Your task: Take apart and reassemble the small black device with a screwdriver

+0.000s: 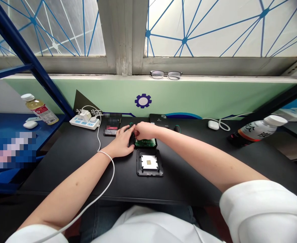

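Observation:
A black device case holding a green circuit board (pixel 145 143) lies opened on the desk. My left hand (pixel 123 141) rests at the case's left side, thumb and fingers stretched out and apart along its edge. My right hand (pixel 146 131) reaches over the board from the right. Its fingers are closed and point down at the board's left edge; what they pinch is hidden. Just in front lies a black cover (pixel 150 170) with a silver metal plate (pixel 149 162) in its middle.
A white cable (pixel 113 175) runs from the power strip (pixel 84 122) across my left forearm. Behind my hands are a phone (pixel 112 126) and a black box (pixel 159 119). A dark bottle (pixel 258 131) and white earbud case (pixel 213 125) are at right; glasses (pixel 166 74) rest on the sill.

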The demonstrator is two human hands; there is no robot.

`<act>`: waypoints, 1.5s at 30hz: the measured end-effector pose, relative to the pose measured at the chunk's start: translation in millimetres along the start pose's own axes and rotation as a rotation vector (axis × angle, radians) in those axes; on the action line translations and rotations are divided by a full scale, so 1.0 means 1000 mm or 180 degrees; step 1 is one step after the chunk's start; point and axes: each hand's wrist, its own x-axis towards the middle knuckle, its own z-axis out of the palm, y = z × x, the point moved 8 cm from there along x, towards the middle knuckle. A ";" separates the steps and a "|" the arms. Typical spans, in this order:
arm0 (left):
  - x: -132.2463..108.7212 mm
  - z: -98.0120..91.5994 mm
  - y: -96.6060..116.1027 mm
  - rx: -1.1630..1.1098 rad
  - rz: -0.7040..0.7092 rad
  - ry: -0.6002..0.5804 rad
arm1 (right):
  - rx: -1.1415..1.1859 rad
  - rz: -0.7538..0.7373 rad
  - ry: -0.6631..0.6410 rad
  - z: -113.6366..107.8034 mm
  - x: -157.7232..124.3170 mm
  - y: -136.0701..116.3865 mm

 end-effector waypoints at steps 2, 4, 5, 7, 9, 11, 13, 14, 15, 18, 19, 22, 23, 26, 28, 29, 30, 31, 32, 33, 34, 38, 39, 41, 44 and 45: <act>0.000 0.000 0.000 -0.0063 -0.0038 -0.0052 | 0.0062 -0.0004 -0.0003 -0.002 0.001 0.000; 0.001 -0.001 -0.001 -0.0100 -0.0086 -0.0046 | 0.0140 -0.0023 0.0006 -0.006 0.001 0.000; 0.001 0.000 -0.002 -0.0099 -0.0101 -0.0028 | 0.0188 -0.0044 0.0013 -0.009 0.001 0.001; 0.002 0.000 -0.003 -0.0077 -0.0107 0.0051 | 0.0297 -0.0094 0.0027 -0.015 -0.002 0.003; 0.003 -0.001 -0.002 -0.0049 -0.0055 0.0191 | 0.0529 -0.0128 0.0078 -0.020 -0.007 0.007; 0.004 -0.003 0.001 0.0013 0.0046 0.0386 | 0.0853 -0.0157 0.0163 -0.024 -0.014 0.013; 0.006 -0.005 0.006 0.0144 0.0167 0.0630 | 0.1192 -0.0195 0.0227 -0.023 -0.022 0.018; 0.008 -0.006 0.009 0.0214 0.0231 0.0762 | 0.1337 -0.0217 0.0233 -0.020 -0.027 0.019; 0.009 -0.007 0.012 0.0276 0.0296 0.0891 | 0.1481 -0.0231 0.0228 -0.017 -0.031 0.020; 0.013 -0.006 0.021 0.0335 0.0575 0.1085 | 0.1671 -0.0288 0.0319 -0.010 -0.043 0.018; 0.013 -0.005 0.024 0.0365 0.0672 0.1089 | 0.1614 -0.0335 0.0416 -0.010 -0.047 0.016; 0.012 -0.002 0.030 0.0533 0.0920 0.1134 | 0.1234 -0.0600 0.0791 -0.016 -0.066 0.012; 0.009 -0.003 0.032 0.0575 0.1001 0.1200 | 0.1108 -0.0675 0.0915 -0.019 -0.075 0.013; 0.001 -0.010 0.038 0.0572 0.1214 0.1512 | 0.0992 -0.0194 0.1476 -0.027 -0.106 0.042; -0.004 -0.014 0.040 0.0493 0.1271 0.1677 | 0.1483 0.0574 0.1598 -0.019 -0.125 0.072; -0.005 -0.014 0.041 0.0446 0.1278 0.1709 | 0.1917 0.0833 0.1478 -0.008 -0.130 0.082; -0.006 -0.014 0.041 0.0400 0.1276 0.1717 | 0.2437 0.1004 0.1375 0.003 -0.134 0.088; -0.006 -0.013 0.042 0.0363 0.1284 0.1694 | 0.3035 0.1123 0.1285 0.015 -0.135 0.090; -0.006 -0.011 0.044 0.0339 0.1305 0.1664 | 0.3599 0.1177 0.1240 0.026 -0.135 0.089; -0.005 -0.009 0.046 0.0327 0.1344 0.1626 | 0.4071 0.1192 0.1231 0.034 -0.133 0.087; -0.005 -0.008 0.048 0.0321 0.1385 0.1553 | 0.4429 0.1173 0.1276 0.039 -0.132 0.085; -0.002 -0.007 0.043 0.0412 0.1058 0.1123 | 0.4803 0.1195 0.1888 0.041 -0.137 0.104; -0.001 -0.010 0.038 0.0459 0.0870 0.1021 | 0.4727 0.1239 0.2081 0.039 -0.142 0.114; -0.002 -0.011 0.028 0.0552 0.0602 0.0691 | 0.4524 0.1391 0.2468 0.035 -0.154 0.137; -0.004 -0.008 0.016 0.0558 0.0463 0.0197 | 0.4257 0.1599 0.2534 0.036 -0.164 0.159; -0.004 -0.006 0.014 0.0519 0.0469 0.0102 | 0.4177 0.1638 0.2470 0.038 -0.164 0.162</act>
